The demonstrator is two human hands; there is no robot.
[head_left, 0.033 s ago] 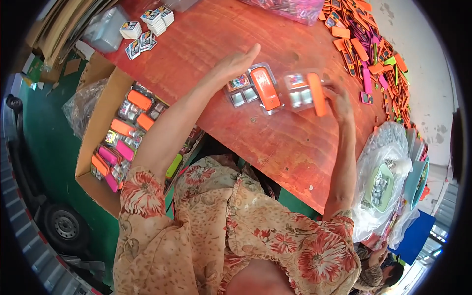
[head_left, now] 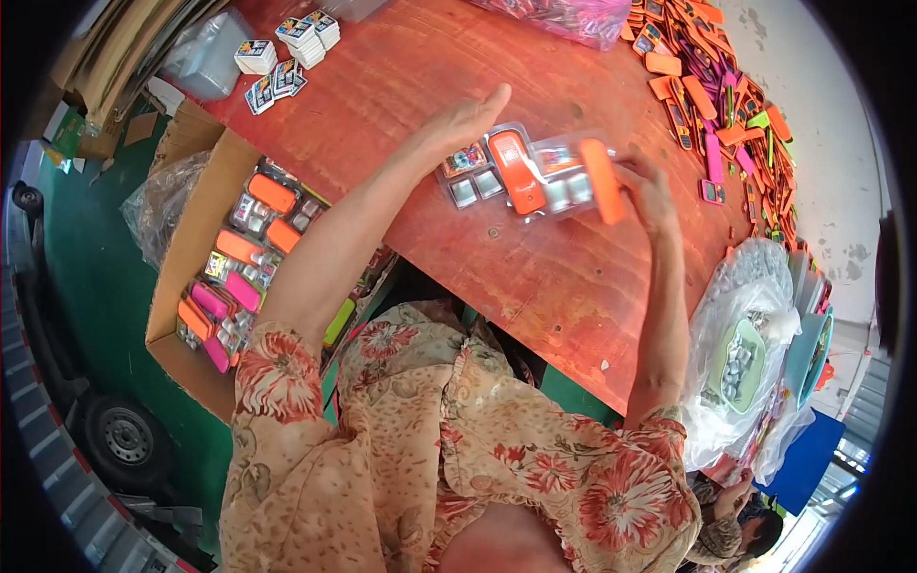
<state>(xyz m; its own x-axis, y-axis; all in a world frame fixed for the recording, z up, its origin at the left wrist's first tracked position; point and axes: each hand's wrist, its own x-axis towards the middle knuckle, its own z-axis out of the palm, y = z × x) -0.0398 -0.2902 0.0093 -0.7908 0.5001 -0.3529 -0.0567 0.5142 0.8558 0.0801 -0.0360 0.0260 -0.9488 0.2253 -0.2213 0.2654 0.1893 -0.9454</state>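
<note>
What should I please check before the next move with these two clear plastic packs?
1. Right hand holding the right-hand pack: ok, by its right side.
2. Left hand gripping the left-hand pack: cannot tell; the contact is hidden.
3. Left-hand pack containing an orange case, printed card and two silvery pieces: ok.
4. Packs clear of each other in view: not ok; their edges overlap.
5. Right-hand pack's contents complete: cannot tell; blurred.

A packing workshop, by its look: a worn red desk (head_left: 535,286) bearing a filled blister pack (head_left: 516,174) at one o'clock, a heap of bright plastic pieces (head_left: 735,129) at two and card stacks (head_left: 301,40) at eleven; a carton (head_left: 189,374) of packs at nine; a green-painted floor (head_left: 72,239) and a wheel (head_left: 127,435) near eight.
</note>
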